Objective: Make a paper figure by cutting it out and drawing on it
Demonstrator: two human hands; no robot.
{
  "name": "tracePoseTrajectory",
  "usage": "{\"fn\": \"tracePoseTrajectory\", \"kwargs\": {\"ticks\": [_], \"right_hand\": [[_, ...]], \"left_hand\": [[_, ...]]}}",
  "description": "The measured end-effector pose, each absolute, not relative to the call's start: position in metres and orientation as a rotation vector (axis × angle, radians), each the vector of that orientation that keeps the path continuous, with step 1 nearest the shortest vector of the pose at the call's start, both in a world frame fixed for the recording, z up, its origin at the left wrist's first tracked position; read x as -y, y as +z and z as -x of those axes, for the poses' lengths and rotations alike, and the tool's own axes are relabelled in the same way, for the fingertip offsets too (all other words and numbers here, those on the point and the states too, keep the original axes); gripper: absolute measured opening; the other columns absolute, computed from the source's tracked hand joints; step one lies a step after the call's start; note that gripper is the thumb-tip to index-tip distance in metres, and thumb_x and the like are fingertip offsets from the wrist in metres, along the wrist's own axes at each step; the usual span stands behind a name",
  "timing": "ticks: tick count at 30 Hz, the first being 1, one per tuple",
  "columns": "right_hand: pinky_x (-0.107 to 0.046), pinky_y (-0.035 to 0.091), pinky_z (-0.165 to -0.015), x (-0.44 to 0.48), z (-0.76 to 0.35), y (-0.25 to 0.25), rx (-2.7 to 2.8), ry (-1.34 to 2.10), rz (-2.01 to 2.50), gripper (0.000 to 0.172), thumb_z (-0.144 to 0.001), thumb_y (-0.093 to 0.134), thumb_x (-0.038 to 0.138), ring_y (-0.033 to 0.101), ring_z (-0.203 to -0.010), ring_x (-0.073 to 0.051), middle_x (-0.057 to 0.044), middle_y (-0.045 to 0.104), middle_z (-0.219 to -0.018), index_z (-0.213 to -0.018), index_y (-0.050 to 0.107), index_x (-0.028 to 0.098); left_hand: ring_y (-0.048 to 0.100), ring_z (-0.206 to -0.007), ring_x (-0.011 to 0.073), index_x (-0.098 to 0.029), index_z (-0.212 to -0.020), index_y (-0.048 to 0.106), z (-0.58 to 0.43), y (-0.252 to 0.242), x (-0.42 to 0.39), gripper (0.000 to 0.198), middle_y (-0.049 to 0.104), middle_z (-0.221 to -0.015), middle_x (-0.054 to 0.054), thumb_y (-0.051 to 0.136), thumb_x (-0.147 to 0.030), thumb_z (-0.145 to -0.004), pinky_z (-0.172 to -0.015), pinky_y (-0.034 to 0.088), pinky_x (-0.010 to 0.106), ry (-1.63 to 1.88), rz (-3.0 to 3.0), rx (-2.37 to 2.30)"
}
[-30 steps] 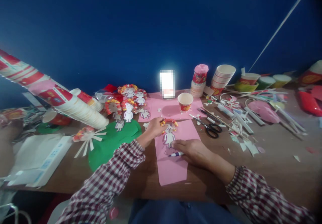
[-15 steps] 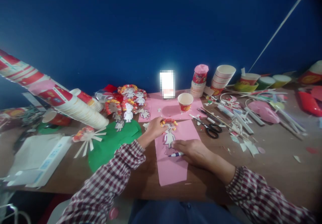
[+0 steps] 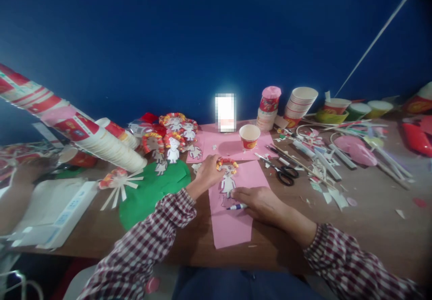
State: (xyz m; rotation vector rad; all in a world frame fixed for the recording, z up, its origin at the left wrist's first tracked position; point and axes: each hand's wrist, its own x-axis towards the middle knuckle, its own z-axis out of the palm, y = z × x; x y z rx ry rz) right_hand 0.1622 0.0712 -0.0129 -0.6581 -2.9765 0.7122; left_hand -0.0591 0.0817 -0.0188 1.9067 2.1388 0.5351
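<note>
A white paper doll [image 3: 227, 181] with a red and yellow ring round its head lies on a pink paper sheet [image 3: 232, 221] on the brown table [image 3: 371, 228]. My left hand [image 3: 208, 172] pinches the doll's ring at its left side. Just below the doll, my right hand [image 3: 261, 203] rests on the pink sheet, fingers curled over a blue and white pen [image 3: 236, 207]. Both arms wear red checked sleeves.
Black scissors [image 3: 282, 173] lie right of the sheet. A paper cup [image 3: 249, 136] and cup stacks [image 3: 299, 105] stand behind. Finished dolls [image 3: 173, 143] and green paper [image 3: 151, 190] lie left, beside a long leaning cup stack [image 3: 77, 131]. Another person's hand [image 3: 20, 187] is at far left. Paper scraps [image 3: 327, 178] litter the right.
My hands stay on the doll and pen. Another person's hand has come into view at the far left edge.
</note>
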Motion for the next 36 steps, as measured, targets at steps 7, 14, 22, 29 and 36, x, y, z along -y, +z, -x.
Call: {"fn": "tracePoseTrajectory", "kwargs": {"ticks": [7, 14, 22, 29, 36], "right_hand": [[-0.028, 0.049, -0.084, -0.071, -0.162, -0.015, 2.944, 0.707, 0.632, 0.046, -0.083, 0.051, 0.021, 0.063, -0.105, -0.02, -0.005, 0.056, -0.133, -0.129, 0.052, 0.028], [-0.027, 0.049, -0.085, -0.071, -0.162, -0.014, 2.939, 0.695, 0.624, 0.047, -0.083, 0.05, 0.02, 0.063, -0.105, -0.019, -0.005, 0.056, -0.134, -0.129, 0.052, 0.028], [-0.027, 0.049, -0.086, -0.071, -0.162, -0.013, 2.962, 0.663, 0.643, 0.048, -0.081, 0.051, 0.017, 0.063, -0.106, -0.019, -0.006, 0.056, -0.135, -0.128, 0.053, 0.026], [-0.026, 0.049, -0.086, -0.07, -0.161, -0.018, 2.892, 0.671, 0.619, 0.043, -0.081, 0.054, 0.017, 0.062, -0.108, -0.019, -0.006, 0.06, -0.129, -0.123, 0.055, 0.025], [-0.025, 0.049, -0.085, -0.075, -0.164, -0.024, 2.545, 0.718, 0.634, 0.031, -0.081, 0.046, 0.009, 0.062, -0.1, -0.016, -0.007, 0.066, -0.109, -0.107, 0.061, 0.02]], "left_hand": [[0.056, -0.094, 0.02, -0.02, -0.082, 0.062, 0.057, -0.018, -0.077, 0.01, 0.059, -0.095, 0.005, 0.062, -0.015, -0.074, -0.088, 0.047, 0.034, 0.643, -2.085, -2.031], [0.055, -0.1, 0.0222, -0.021, -0.078, 0.07, 0.06, -0.02, -0.074, 0.009, 0.06, -0.104, 0.006, 0.062, -0.017, -0.076, -0.09, 0.049, 0.036, 0.66, -2.159, -1.994], [0.05, -0.115, 0.0281, -0.022, -0.097, 0.07, 0.07, -0.017, -0.063, 0.026, 0.055, -0.119, 0.01, 0.069, -0.028, -0.072, -0.101, 0.044, 0.043, 0.548, -2.262, -1.877], [0.048, -0.118, 0.0286, -0.019, -0.107, 0.066, 0.076, -0.026, -0.054, 0.038, 0.053, -0.12, 0.012, 0.07, -0.027, -0.07, -0.103, 0.04, 0.042, 0.574, -2.284, -1.823], [0.049, -0.115, 0.0282, -0.021, -0.109, 0.066, 0.08, -0.036, -0.056, 0.039, 0.054, -0.118, 0.01, 0.069, -0.03, -0.07, -0.101, 0.042, 0.043, 0.611, -2.277, -1.797]]}}
